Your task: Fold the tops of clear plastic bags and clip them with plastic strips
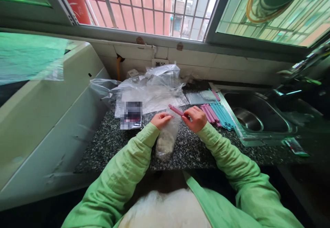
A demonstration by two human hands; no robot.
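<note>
Any writing on the pixelated packet [132,116], at 10 o'clock from the clear bag [167,140], is masked, and the white mark on the red bucket [74,3] by the window is too small to read. A small green-edged packet [296,147], at 3 o'clock beside the sink [257,113], carries print that is likewise illegible.

The surface [103,149] is dark speckled stone. The clear bag, its lower part filled with something pale, lies near the front edge. The left hand [162,120] pinches the bag's upper edge in its fingers; the right hand [194,118] grips 1 end of a pink clip [176,110], which slants over the bag's mouth. Whether the clip is fastened, I cannot tell.

At 2 o'clock lie pink strips [210,113] and, just beside them, blue strips [223,115]. Crumpled clear plastic [152,90] spreads at 12 o'clock, below a wall socket [160,62]. A pale, boxy unit [77,70] stands at 10 o'clock; beyond the tiled wall [190,58], window bars [152,4] front a pink building.
</note>
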